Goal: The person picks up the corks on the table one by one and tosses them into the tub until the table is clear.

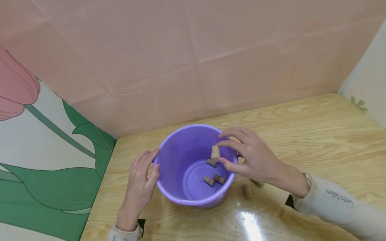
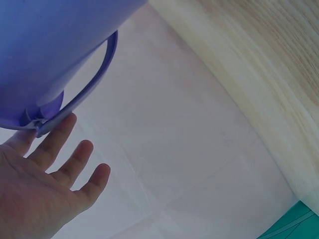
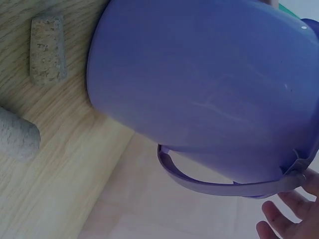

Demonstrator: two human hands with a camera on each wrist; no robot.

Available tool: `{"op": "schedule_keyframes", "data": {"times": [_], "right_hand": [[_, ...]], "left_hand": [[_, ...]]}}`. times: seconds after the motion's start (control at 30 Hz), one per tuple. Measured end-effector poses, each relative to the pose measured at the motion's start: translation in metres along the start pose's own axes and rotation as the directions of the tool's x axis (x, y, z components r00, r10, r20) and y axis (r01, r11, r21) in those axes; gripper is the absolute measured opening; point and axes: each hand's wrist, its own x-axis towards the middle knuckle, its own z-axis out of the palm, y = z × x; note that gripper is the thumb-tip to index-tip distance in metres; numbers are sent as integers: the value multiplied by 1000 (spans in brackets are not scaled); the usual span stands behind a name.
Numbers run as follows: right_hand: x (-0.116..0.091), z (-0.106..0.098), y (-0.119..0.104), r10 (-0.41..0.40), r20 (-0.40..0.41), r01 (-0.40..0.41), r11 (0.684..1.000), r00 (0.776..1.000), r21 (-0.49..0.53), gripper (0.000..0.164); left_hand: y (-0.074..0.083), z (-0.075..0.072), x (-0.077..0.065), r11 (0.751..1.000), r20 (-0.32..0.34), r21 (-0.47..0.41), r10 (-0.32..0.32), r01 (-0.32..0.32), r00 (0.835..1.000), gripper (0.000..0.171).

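Observation:
A purple bucket stands upright on the table in the head view. My right hand reaches over its right rim. Between the index fingertip and thumb is a tan cork, apparently pinched end to end; the right wrist view hides it behind the bucket wall. Inside the bucket lie a few corks. My left hand rests against the left rim, thumb and index finger spread along it. In the left wrist view its fairly straight fingers touch near the handle.
Two more corks lie on the wooden table right of the bucket; the nearer cork shows plainly, the other cork is partly under my right hand. Behind rises a pinkish covered wall. A tulip-printed panel stands at left.

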Motion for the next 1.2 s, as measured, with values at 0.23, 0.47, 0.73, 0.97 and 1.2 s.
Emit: {"op": "schedule_keyframes", "data": {"times": [0.23, 0.47, 0.73, 0.97, 1.2], "right_hand": [[3, 0, -2, 13, 35, -14, 1000, 999, 20, 32], [7, 4, -7, 15, 57, -18, 998, 998, 58, 31], [5, 2, -8, 87, 135, -102, 989, 987, 111, 30], [4, 0, -9, 126, 181, -149, 981, 975, 121, 31], [1, 0, -9, 143, 176, -166, 979, 974, 120, 32]], "left_hand": [[0, 0, 0, 1000, 2, -5, -3, 3, 1000, 45], [-2, 0, -1, 1000, 0, -3, -3, 3, 1000, 46], [-1, 0, 0, 1000, 0, -11, -5, 5, 1000, 46], [2, -1, 0, 1000, 6, -12, -10, 10, 1000, 45], [2, 0, 0, 1000, 11, -13, -14, 14, 1000, 45]]}}
